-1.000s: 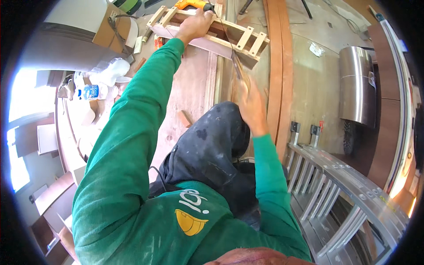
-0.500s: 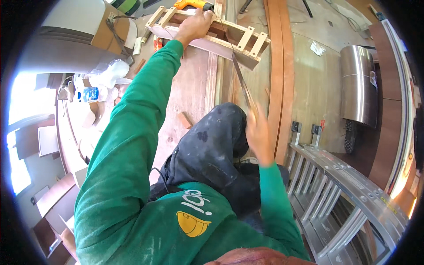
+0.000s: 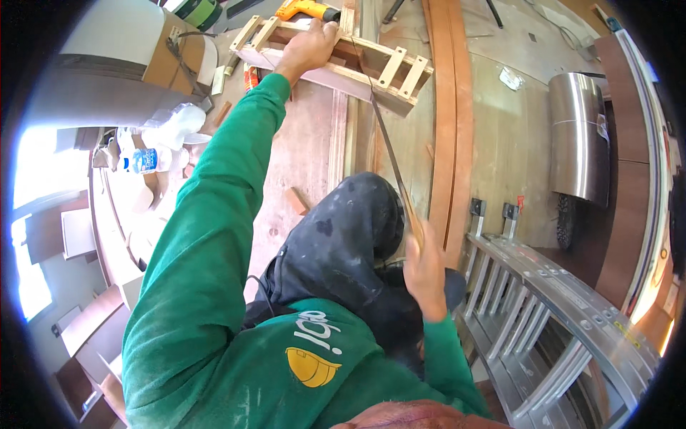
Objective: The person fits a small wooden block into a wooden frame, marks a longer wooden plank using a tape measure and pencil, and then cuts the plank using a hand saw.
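Note:
A long, narrow wooden box (image 3: 350, 82), with paired cross slats near both ends, lies at the top of the view. My left hand (image 3: 312, 46) is closed over its far side and top, left of the middle. In my right hand (image 3: 425, 275), nearer my body, is the wooden handle of a handsaw (image 3: 391, 154). The saw's thin dark blade shows nearly edge-on and runs up to the box, crossing its near wall right of my left hand. The fingers of my right hand are slightly blurred. Whatever lies inside the box is partly hidden.
An orange power drill (image 3: 304, 9) lies behind the box. To the right are long brown boards (image 3: 449, 129), a metal ladder (image 3: 557, 286) and a shiny steel cylinder (image 3: 577, 139). A water bottle (image 3: 143, 160) and a small wood offcut (image 3: 296, 201) lie left.
My right hand has drawn the handsaw back toward my body, down and slightly right. My left hand stays on the box, which has shifted slightly left in view.

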Demonstrator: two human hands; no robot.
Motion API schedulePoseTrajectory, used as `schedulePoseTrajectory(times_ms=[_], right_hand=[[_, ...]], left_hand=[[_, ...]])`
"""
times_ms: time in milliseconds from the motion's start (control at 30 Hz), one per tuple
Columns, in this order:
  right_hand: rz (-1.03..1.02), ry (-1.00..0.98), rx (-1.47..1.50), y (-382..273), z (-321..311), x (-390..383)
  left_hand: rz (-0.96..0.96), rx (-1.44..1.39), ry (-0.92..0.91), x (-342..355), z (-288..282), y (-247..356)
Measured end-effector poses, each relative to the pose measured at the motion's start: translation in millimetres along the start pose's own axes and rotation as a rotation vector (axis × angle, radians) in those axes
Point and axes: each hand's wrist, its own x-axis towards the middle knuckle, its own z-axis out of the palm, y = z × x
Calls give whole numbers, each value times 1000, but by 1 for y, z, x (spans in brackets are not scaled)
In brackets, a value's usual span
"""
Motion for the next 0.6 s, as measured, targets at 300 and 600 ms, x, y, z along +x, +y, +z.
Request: schedulePoseTrajectory(times_ms=[300,600], right_hand=[[-36,52,73,-23,44,139],[21,-22,82,3,-4,18]], left_hand=[[-22,13,-85,16,1,-3],[-56,-56,-94,3,2,-5]])
